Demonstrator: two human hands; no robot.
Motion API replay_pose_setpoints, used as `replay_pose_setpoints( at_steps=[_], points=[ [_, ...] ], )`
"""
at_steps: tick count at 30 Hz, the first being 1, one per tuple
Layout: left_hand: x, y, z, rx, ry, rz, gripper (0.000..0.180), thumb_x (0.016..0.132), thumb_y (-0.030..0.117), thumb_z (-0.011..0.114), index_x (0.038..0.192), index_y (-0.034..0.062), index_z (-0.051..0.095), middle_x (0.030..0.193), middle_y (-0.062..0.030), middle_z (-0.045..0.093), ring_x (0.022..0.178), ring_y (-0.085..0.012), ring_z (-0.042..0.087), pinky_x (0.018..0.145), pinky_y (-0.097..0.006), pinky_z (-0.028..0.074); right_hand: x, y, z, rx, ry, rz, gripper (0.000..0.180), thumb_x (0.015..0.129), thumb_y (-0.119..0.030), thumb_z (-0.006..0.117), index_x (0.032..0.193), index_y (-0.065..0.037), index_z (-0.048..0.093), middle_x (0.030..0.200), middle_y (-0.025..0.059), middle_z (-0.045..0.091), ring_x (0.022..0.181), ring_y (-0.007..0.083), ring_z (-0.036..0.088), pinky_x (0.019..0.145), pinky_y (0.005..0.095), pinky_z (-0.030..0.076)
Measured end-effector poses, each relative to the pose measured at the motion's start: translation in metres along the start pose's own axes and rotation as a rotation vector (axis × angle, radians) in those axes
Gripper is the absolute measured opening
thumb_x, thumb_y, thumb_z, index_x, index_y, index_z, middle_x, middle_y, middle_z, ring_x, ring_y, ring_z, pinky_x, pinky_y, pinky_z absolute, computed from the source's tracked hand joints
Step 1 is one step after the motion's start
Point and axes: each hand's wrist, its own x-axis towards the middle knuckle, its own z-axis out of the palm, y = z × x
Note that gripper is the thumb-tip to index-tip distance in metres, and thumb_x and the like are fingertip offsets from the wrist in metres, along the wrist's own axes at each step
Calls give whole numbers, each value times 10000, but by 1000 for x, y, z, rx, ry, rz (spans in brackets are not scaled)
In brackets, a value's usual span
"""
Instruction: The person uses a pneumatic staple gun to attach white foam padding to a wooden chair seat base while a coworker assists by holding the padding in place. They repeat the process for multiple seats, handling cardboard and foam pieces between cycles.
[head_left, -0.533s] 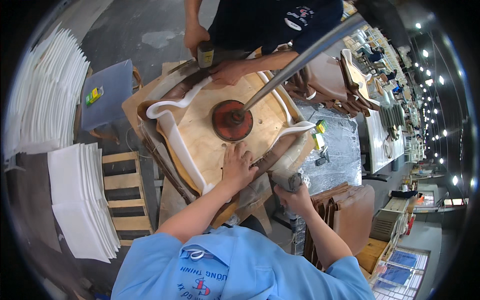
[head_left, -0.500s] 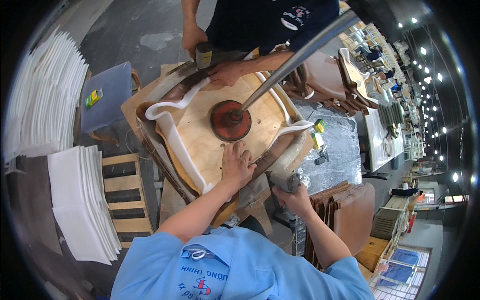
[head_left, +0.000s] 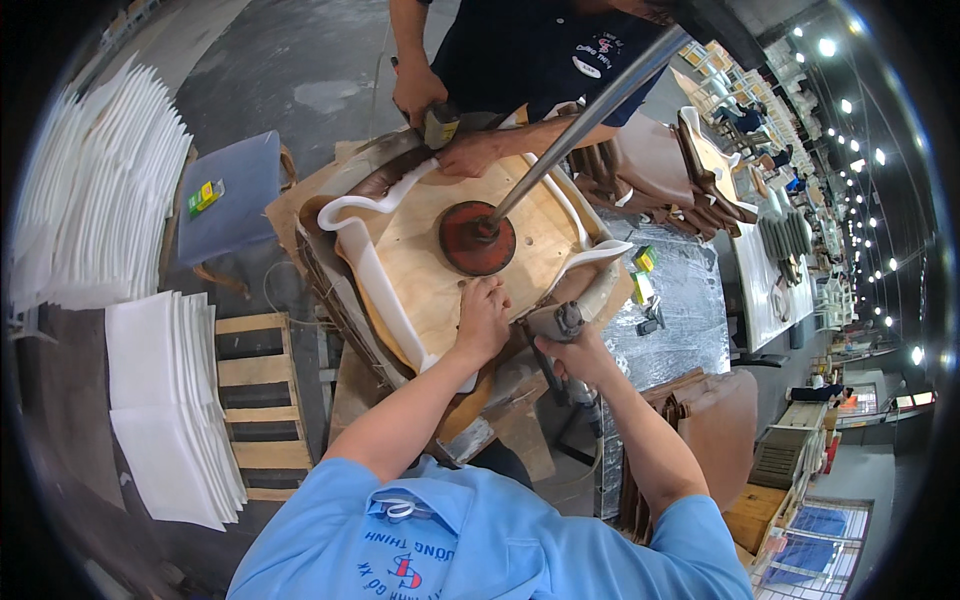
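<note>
A light plywood seat panel (head_left: 400, 262) lies underside up, ringed by white foam edging (head_left: 365, 275) and a brown leather cover (head_left: 378, 187). My left hand (head_left: 484, 322) is bent over its near edge, fingers together, pressing where the cover folds in; the fingertips rest on the wood. In my right hand (head_left: 580, 355) is a grey pneumatic staple gun (head_left: 553, 321), its nose at the near right edge beside my left hand. A red round clamp pad (head_left: 477, 240) on a slanted metal rod (head_left: 590, 110) bears down on the panel's middle.
Across from me, a co-worker's hand (head_left: 418, 92) holds another staple gun (head_left: 440, 127); their other hand (head_left: 468, 156) presses the far edge. White foam sheets (head_left: 165, 400) are stacked at left by a wooden pallet (head_left: 262, 400). Brown leather pieces (head_left: 715, 425) hang at right, near a plastic-covered table (head_left: 685, 300).
My staple gun has moved up and left, closer to the panel edge and my left hand. My left fingers have drawn together. The co-worker's staple gun has shifted slightly along the far edge.
</note>
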Motion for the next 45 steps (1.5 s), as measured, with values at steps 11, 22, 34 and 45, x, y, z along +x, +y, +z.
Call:
replay_pose_setpoints(
  at_steps=[11, 22, 34, 45],
  points=[
    [-3, 1, -4, -33, 4, -19, 131, 791, -39, 719, 911, 14, 722, 1317, -209, 696, 1287, -408, 609, 1142, -503, 466, 0, -15, 9, -50, 25, 22, 371, 965, -272, 855, 1067, 67, 740, 743, 104, 723, 559, 192, 694, 520, 369, 546],
    [15, 47, -81, -351, -267, -244, 154, 959, 58, 712, 1096, -2, 747, 1237, -181, 753, 1145, -338, 707, 1040, -439, 548, -41, 26, 34, 5, 280, -251, 565, 934, -261, 893, 1416, -36, 703, 1224, 160, 814, 1136, 267, 781, 968, 409, 602],
    [-159, 71, -210, -356, 42, -820, 138, 1091, 123, 691, 1102, 5, 760, 996, -35, 772, 872, -117, 696, 821, -286, 570, -30, 44, 48, 12, 424, -440, 556, 913, -209, 876, 1412, -48, 691, 1249, 187, 794, 1170, 347, 764, 1004, 435, 589],
    [-195, 115, -164, -290, -161, -790, 178, 1081, 165, 715, 1127, 0, 763, 952, -43, 765, 857, -121, 696, 786, -302, 559, -29, 28, 30, 12, 284, -442, 481, 868, -254, 907, 1262, -33, 741, 1191, 217, 799, 1166, 422, 753, 970, 477, 589]
  ],
)
